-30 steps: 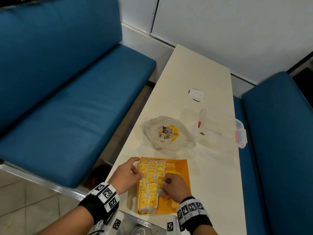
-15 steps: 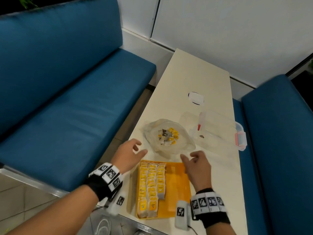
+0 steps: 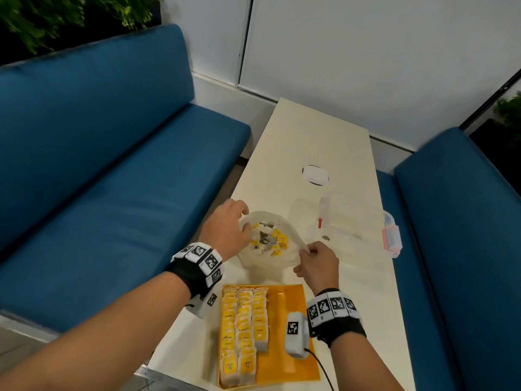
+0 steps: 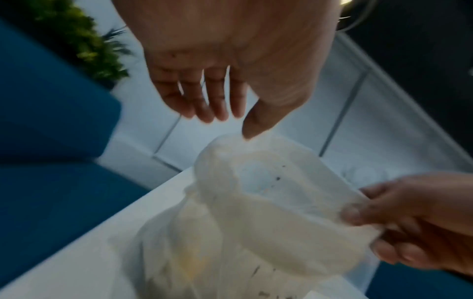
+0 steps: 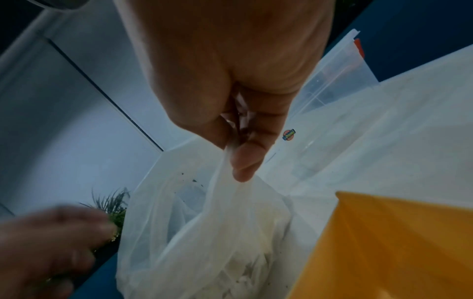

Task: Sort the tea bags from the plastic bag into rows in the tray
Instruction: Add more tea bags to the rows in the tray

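With the right hand (image 3: 317,266) pinching the plastic bag (image 3: 267,258) rim at the tray's (image 3: 290,334) 12 o'clock and the left hand (image 3: 228,231) loose-fingered at its mouth, a tug could spill tea bags (image 3: 270,239) across the worktop (image 3: 318,142).

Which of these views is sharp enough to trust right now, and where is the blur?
Head view: sharp, evenly lit, edges bowed by the wide lens. Left wrist view: dim, left hand and plastic bag smeared. Right wrist view: dim, right hand fairly clear, tray soft.

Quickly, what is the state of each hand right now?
Left hand: open, thumb touching the plastic bag rim.
Right hand: closed, pinching the bag's edge.
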Demonstrator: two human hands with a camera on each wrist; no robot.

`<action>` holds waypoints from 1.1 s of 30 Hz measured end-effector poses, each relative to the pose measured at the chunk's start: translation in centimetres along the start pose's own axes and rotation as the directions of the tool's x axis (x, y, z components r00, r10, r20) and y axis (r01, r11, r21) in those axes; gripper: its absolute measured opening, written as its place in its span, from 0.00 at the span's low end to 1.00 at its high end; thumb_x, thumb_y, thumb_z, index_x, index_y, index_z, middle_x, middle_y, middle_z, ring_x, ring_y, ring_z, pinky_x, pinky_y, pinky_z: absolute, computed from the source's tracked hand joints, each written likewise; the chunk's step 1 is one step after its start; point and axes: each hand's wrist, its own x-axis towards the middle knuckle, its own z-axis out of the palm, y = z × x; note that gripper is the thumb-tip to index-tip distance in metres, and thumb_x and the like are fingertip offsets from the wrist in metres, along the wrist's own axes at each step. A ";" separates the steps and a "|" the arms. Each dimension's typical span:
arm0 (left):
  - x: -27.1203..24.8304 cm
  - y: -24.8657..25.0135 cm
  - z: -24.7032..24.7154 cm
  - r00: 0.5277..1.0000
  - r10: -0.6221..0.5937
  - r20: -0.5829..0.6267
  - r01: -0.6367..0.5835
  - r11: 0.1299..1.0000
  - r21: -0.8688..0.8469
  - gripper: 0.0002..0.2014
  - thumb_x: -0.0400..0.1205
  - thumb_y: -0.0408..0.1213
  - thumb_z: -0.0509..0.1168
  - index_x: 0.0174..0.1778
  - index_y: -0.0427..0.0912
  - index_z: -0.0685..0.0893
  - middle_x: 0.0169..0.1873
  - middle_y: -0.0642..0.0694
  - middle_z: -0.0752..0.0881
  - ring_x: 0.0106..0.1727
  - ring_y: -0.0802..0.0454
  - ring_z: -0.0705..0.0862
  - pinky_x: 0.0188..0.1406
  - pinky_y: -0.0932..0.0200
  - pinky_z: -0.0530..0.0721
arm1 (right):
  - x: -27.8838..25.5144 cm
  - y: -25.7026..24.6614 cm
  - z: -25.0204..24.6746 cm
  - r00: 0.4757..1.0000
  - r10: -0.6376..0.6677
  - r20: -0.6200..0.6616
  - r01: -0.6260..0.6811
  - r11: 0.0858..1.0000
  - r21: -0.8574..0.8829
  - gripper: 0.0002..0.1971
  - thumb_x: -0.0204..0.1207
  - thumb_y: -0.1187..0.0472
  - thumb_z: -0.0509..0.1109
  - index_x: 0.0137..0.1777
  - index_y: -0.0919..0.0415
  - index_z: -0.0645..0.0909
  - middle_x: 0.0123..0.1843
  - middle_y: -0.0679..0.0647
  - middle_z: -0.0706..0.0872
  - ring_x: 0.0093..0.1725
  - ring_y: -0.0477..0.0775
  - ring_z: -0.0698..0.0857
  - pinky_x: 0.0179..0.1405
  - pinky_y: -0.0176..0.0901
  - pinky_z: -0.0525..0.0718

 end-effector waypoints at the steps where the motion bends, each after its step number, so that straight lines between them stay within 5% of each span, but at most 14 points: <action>1: -0.1 0.9 -0.2 0.995 0.091 0.039 -0.092 0.996 0.006 0.08 0.83 0.41 0.65 0.57 0.51 0.82 0.52 0.56 0.82 0.50 0.52 0.83 0.47 0.54 0.82 | 0.2 0.0 0.0 1.000 -0.002 0.011 0.002 1.000 -0.006 0.04 0.80 0.68 0.65 0.44 0.66 0.79 0.37 0.63 0.88 0.25 0.57 0.88 0.28 0.50 0.89; 3: 0.1 2.9 0.6 0.926 0.218 0.308 -0.257 0.962 0.095 0.13 0.84 0.37 0.62 0.63 0.51 0.83 0.59 0.54 0.84 0.57 0.50 0.84 0.55 0.52 0.84 | 0.5 0.0 -0.1 0.999 -0.006 0.037 0.006 1.000 -0.018 0.05 0.80 0.68 0.65 0.44 0.66 0.79 0.36 0.62 0.87 0.24 0.56 0.88 0.27 0.48 0.88; 6: 2.1 4.3 3.6 0.766 0.208 0.608 -0.413 0.884 0.217 0.28 0.82 0.32 0.66 0.79 0.50 0.74 0.75 0.51 0.75 0.70 0.47 0.80 0.64 0.51 0.83 | 0.7 -0.1 -0.2 0.997 0.003 0.071 -0.001 1.000 -0.017 0.05 0.81 0.68 0.65 0.44 0.66 0.79 0.36 0.60 0.86 0.24 0.55 0.86 0.26 0.46 0.87; 11: 5.1 5.1 7.6 0.623 0.090 0.777 -0.580 0.719 0.382 0.45 0.77 0.35 0.75 0.88 0.49 0.59 0.83 0.46 0.68 0.79 0.42 0.73 0.70 0.47 0.78 | 1.4 -0.5 -0.5 0.993 -0.017 0.114 0.023 0.998 -0.052 0.07 0.81 0.69 0.64 0.43 0.63 0.80 0.36 0.61 0.86 0.25 0.56 0.84 0.27 0.47 0.87; 15: 6.8 5.8 9.3 0.540 0.030 0.841 -0.681 0.603 0.416 0.34 0.78 0.38 0.76 0.80 0.43 0.70 0.75 0.44 0.76 0.74 0.43 0.76 0.63 0.51 0.76 | 2.2 -0.2 -0.5 0.986 -0.074 0.151 0.089 0.991 -0.096 0.10 0.81 0.68 0.64 0.40 0.57 0.80 0.36 0.60 0.87 0.29 0.60 0.88 0.30 0.51 0.89; 17: 7.3 4.9 10.1 0.556 0.010 0.831 -0.702 0.540 0.464 0.27 0.82 0.41 0.73 0.77 0.44 0.75 0.74 0.46 0.78 0.71 0.43 0.79 0.60 0.52 0.77 | 2.6 0.0 -0.4 0.981 -0.088 0.171 0.108 0.988 -0.109 0.11 0.81 0.67 0.64 0.38 0.54 0.79 0.35 0.58 0.86 0.30 0.60 0.89 0.31 0.51 0.90; 21: 8.1 3.4 11.1 0.607 -0.089 0.790 -0.628 0.555 0.545 0.22 0.91 0.42 0.56 0.82 0.43 0.72 0.79 0.43 0.76 0.76 0.42 0.77 0.75 0.47 0.76 | 3.2 0.1 -0.2 0.973 -0.112 0.200 0.138 0.983 -0.121 0.14 0.81 0.67 0.64 0.35 0.51 0.77 0.34 0.55 0.86 0.31 0.59 0.89 0.33 0.51 0.90; 26: 9.2 3.9 11.9 0.590 -0.072 0.804 -0.619 0.599 0.508 0.15 0.88 0.47 0.63 0.68 0.49 0.81 0.65 0.49 0.85 0.56 0.45 0.84 0.56 0.54 0.80 | 4.2 0.2 -0.4 0.970 -0.132 0.204 0.159 0.980 -0.122 0.15 0.79 0.68 0.64 0.34 0.50 0.76 0.32 0.53 0.85 0.31 0.59 0.88 0.36 0.56 0.91; 29: 9.3 4.8 11.5 0.558 -0.088 0.825 -0.595 0.650 0.473 0.05 0.83 0.45 0.69 0.50 0.50 0.81 0.46 0.50 0.84 0.42 0.47 0.79 0.44 0.55 0.77 | 4.6 0.4 -0.7 0.971 -0.119 0.206 0.144 0.984 -0.108 0.14 0.79 0.69 0.63 0.37 0.51 0.77 0.34 0.52 0.85 0.32 0.57 0.88 0.37 0.54 0.92; 33: 10.0 4.0 12.3 0.589 -0.104 0.801 -0.531 0.697 0.481 0.10 0.81 0.48 0.67 0.37 0.53 0.74 0.40 0.55 0.82 0.41 0.46 0.81 0.45 0.53 0.85 | 4.9 0.7 -0.9 0.969 -0.125 0.214 0.148 0.984 -0.099 0.13 0.81 0.68 0.64 0.38 0.50 0.78 0.36 0.53 0.86 0.34 0.57 0.89 0.38 0.54 0.92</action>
